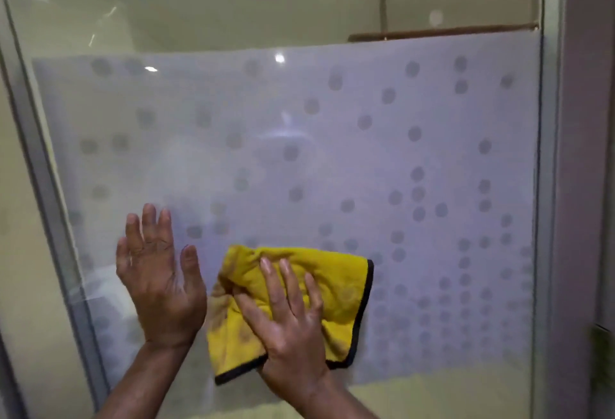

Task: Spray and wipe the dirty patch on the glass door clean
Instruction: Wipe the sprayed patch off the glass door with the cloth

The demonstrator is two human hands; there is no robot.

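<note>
The right grip (289, 312) is pressing flat, spread wide, on the yellow cloth (336, 285) low on the glass door (366, 152). The left grip (156, 279) is hovering wide open beside it. Judging by its brown stains, the cloth is likely risking smearing grime back onto the glass.

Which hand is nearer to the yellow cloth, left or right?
Right. The right hand lies flat on the yellow cloth, pressing it to the glass door; the left hand is beside the cloth's left edge, apart from it.
</note>
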